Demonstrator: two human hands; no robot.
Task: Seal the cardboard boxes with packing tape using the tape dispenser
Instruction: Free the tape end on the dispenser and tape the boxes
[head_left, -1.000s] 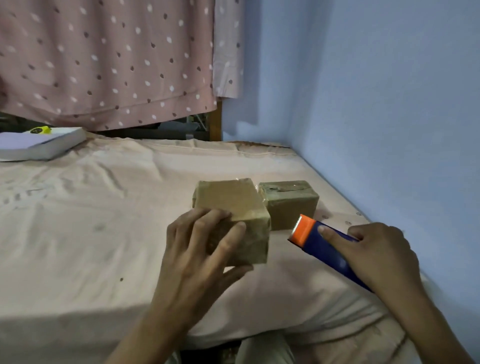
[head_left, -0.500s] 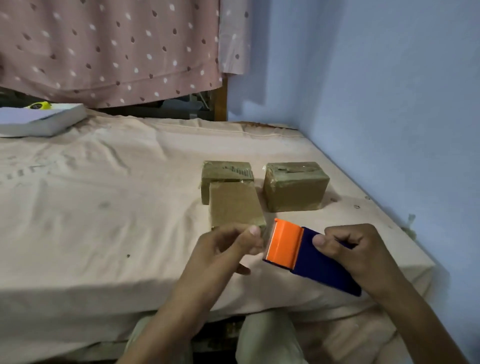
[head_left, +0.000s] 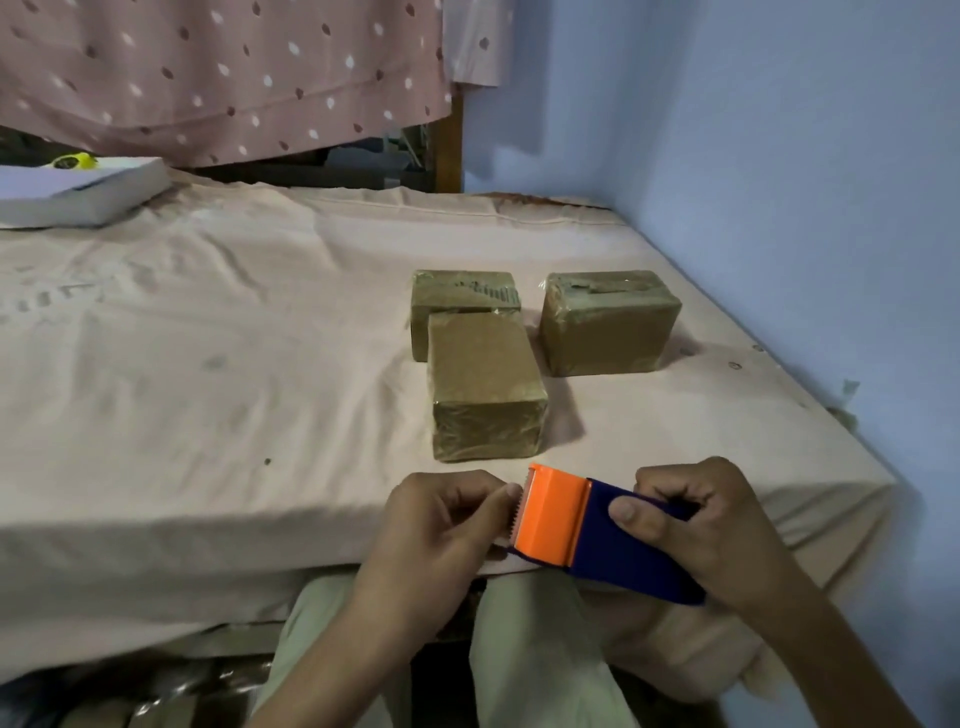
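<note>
While the right hand (head_left: 711, 525) grips the tape dispenser (head_left: 587, 525), left hand (head_left: 441, 519) fingertips pinch at its serrated edge, boxes (head_left: 485, 384) lying beyond.

Home bedroom: sheeted bed (head_left: 208, 364), dotted curtain (head_left: 223, 78).

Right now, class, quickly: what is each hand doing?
Left hand: fingers pinched at the serrated edge of the dispenser; tape itself cannot be seen.
Right hand: grips the dispenser's blue body.
</note>
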